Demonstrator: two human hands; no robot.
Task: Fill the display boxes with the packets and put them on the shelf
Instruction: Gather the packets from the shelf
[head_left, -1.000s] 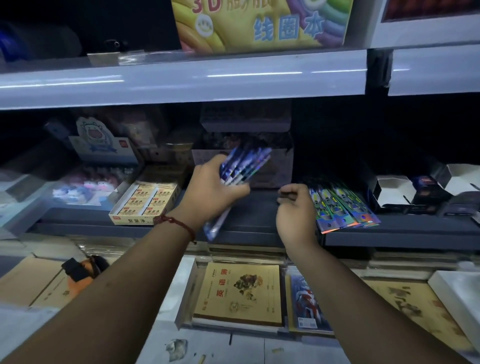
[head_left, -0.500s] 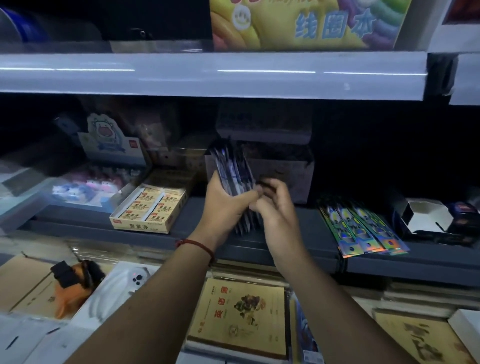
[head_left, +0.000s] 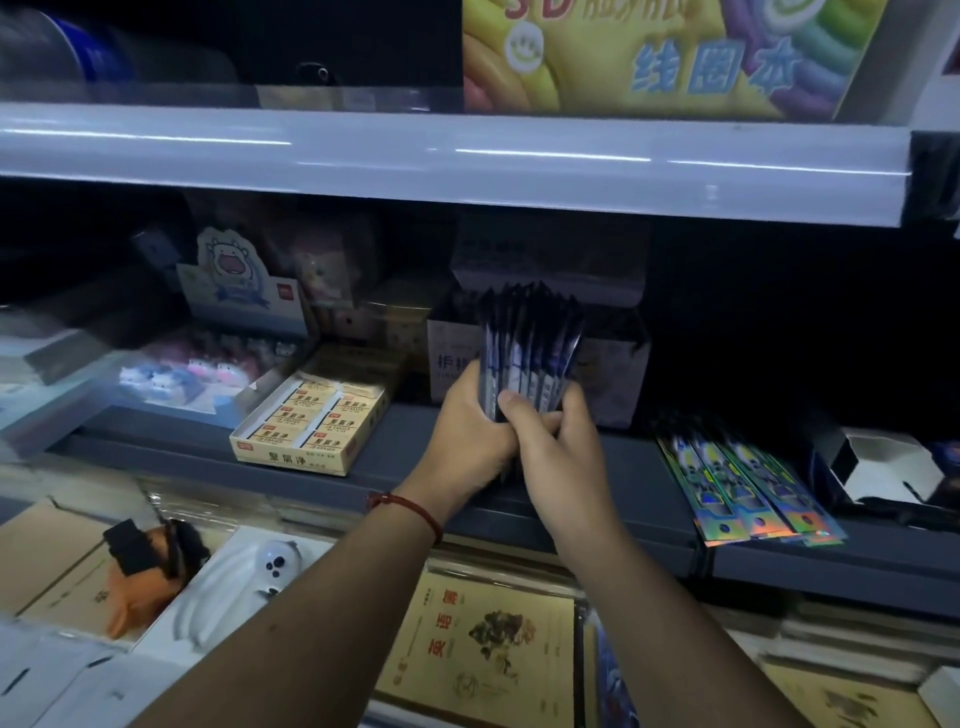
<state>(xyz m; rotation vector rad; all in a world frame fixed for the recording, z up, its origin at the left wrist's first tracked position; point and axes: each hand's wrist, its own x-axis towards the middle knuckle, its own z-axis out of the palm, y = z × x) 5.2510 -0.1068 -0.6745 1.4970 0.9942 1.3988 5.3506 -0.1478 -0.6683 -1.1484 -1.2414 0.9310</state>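
Observation:
A bundle of long dark blue packets stands upright above the grey shelf. My left hand grips the bundle's lower left side. My right hand grips its lower right side, thumb across the front. Behind the bundle stands a pale display box with a raised lid, partly hidden. More shiny packets lie flat on the shelf to the right. An open white display box sits at the far right.
A yellow box of erasers sits left of my hands, with a cartoon display box behind it. The white upper shelf hangs close overhead. Notebooks and an orange toy lie on the lower level.
My left hand turned the packets from a slanted fan to an upright bundle. My right hand left the shelf edge and joined the left on the bundle. The view shifted left.

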